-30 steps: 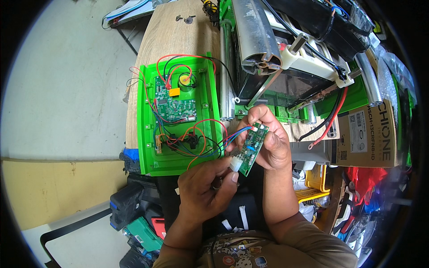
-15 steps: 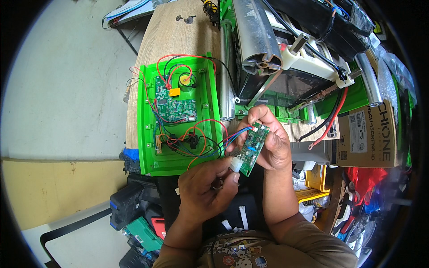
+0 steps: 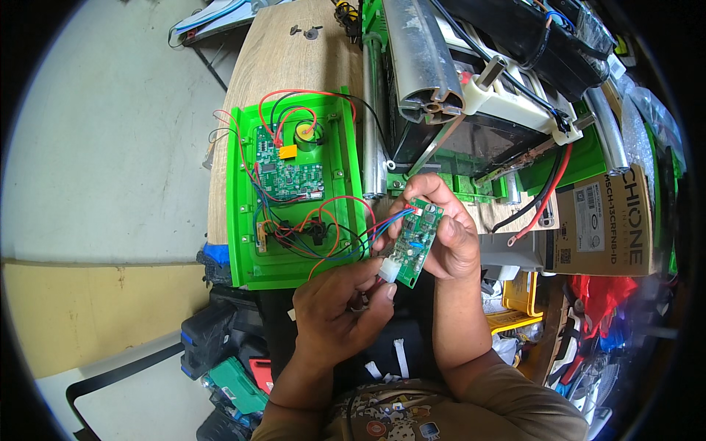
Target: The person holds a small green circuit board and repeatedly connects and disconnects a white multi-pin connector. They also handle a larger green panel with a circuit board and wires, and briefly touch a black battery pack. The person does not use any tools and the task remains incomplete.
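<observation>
My right hand (image 3: 457,239) pinches a small green circuit board (image 3: 420,239) along its right and upper edges. Red, blue and black wires run from the board's upper end toward a green plastic panel (image 3: 353,220) on the left. At the board's lower left end, my left hand (image 3: 340,312) grips a white plug connector (image 3: 390,270) between thumb and forefinger. The connector touches the board; whether it is fully seated I cannot tell. In the panel lie a larger green circuit board (image 3: 290,176), a round yellow-topped part (image 3: 304,132) and black connectors (image 3: 316,231) among loose wires.
The panel rests on a wooden tabletop (image 3: 294,59). A frame with metal tubes (image 3: 423,66) stands at the upper right, red and black cables (image 3: 555,184) hanging from it. Beyond are a cardboard box (image 3: 599,228) and a yellow crate (image 3: 518,298). Tool cases (image 3: 209,331) sit lower left.
The small circuit board has turned slightly in my fingers, so more of its component face shows. Both hands stay almost where they were.
</observation>
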`<state>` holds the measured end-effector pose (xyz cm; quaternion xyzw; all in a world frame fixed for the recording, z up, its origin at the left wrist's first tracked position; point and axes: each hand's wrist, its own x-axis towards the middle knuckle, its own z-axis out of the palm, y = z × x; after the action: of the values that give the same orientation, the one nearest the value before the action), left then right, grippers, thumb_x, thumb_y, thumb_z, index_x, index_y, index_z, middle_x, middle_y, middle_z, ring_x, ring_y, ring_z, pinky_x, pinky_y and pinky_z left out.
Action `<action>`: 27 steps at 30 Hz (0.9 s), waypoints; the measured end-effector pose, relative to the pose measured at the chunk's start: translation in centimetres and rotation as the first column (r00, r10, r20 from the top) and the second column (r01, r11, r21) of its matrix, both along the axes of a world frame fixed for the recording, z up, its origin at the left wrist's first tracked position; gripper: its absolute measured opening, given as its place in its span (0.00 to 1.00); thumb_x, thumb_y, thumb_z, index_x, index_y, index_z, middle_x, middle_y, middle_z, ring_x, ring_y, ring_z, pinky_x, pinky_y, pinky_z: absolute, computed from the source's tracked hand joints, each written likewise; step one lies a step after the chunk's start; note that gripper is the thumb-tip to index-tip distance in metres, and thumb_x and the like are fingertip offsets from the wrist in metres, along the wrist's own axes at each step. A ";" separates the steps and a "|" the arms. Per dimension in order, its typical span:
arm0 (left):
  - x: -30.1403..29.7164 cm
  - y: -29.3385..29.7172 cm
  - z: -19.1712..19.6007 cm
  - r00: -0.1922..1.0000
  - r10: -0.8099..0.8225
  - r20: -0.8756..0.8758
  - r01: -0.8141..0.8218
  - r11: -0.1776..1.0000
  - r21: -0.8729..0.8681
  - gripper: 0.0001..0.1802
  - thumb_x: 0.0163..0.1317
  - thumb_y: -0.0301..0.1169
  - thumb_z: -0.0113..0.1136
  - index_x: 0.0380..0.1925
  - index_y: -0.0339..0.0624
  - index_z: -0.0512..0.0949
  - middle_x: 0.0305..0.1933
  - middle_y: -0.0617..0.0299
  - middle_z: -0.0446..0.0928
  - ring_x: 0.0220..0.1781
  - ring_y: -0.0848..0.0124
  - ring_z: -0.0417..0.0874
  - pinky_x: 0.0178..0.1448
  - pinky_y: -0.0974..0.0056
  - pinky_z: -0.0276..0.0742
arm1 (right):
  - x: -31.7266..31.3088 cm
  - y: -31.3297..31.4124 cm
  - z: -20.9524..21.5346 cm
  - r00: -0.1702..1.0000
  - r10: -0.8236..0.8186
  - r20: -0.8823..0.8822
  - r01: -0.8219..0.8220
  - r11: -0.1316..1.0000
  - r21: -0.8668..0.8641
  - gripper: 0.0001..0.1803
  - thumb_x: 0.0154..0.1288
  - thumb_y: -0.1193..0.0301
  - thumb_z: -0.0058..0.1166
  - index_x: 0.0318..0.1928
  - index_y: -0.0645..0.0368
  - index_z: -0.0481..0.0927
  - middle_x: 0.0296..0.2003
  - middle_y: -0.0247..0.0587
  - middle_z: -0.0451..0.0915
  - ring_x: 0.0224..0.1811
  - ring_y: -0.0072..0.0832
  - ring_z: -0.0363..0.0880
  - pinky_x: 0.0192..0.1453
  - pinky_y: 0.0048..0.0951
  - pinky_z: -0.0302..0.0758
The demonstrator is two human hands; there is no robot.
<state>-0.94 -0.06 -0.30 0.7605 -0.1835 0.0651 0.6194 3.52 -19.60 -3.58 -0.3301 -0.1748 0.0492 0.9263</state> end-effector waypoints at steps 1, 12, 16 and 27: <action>0.0 0.0 0.0 1.000 -0.003 0.001 0.003 1.000 -0.006 0.19 0.54 0.23 0.76 0.47 0.37 0.85 0.28 0.64 0.82 0.22 0.77 0.77 0.27 0.70 0.74 | -0.1 0.0 0.1 1.000 0.002 -0.005 -0.002 1.000 0.002 0.32 0.72 0.56 0.63 0.64 0.65 0.67 0.44 0.57 0.83 0.48 0.52 0.87 0.56 0.52 0.85; -0.2 -0.1 -0.2 0.998 0.023 -0.051 -0.023 1.000 0.002 0.21 0.52 0.24 0.79 0.47 0.39 0.84 0.27 0.66 0.82 0.20 0.80 0.76 0.25 0.71 0.73 | -0.3 -0.3 0.8 0.998 0.025 -0.059 -0.023 0.999 0.035 0.32 0.75 0.61 0.53 0.69 0.73 0.67 0.51 0.63 0.81 0.54 0.46 0.85 0.61 0.44 0.82; -0.3 -0.1 -0.1 0.998 0.026 -0.059 -0.027 1.000 -0.015 0.21 0.51 0.23 0.79 0.47 0.39 0.84 0.27 0.66 0.82 0.20 0.80 0.76 0.25 0.71 0.73 | -0.4 -0.3 1.0 0.993 0.013 -0.117 -0.013 1.000 0.005 0.33 0.73 0.59 0.54 0.68 0.71 0.68 0.49 0.64 0.81 0.51 0.47 0.85 0.59 0.45 0.83; -0.1 -0.3 0.3 1.000 0.020 -0.022 -0.020 0.999 -0.029 0.18 0.55 0.18 0.76 0.47 0.37 0.83 0.27 0.71 0.80 0.24 0.89 0.69 0.27 0.77 0.64 | -0.5 -0.4 1.0 0.991 0.017 -0.132 -0.014 1.000 0.023 0.32 0.72 0.60 0.53 0.68 0.71 0.68 0.48 0.65 0.81 0.52 0.49 0.85 0.59 0.46 0.82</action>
<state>-1.05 -0.39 -0.01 0.7539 -0.1682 0.0657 0.6317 3.06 -19.95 -2.56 -0.3145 -0.1164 0.0763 0.9390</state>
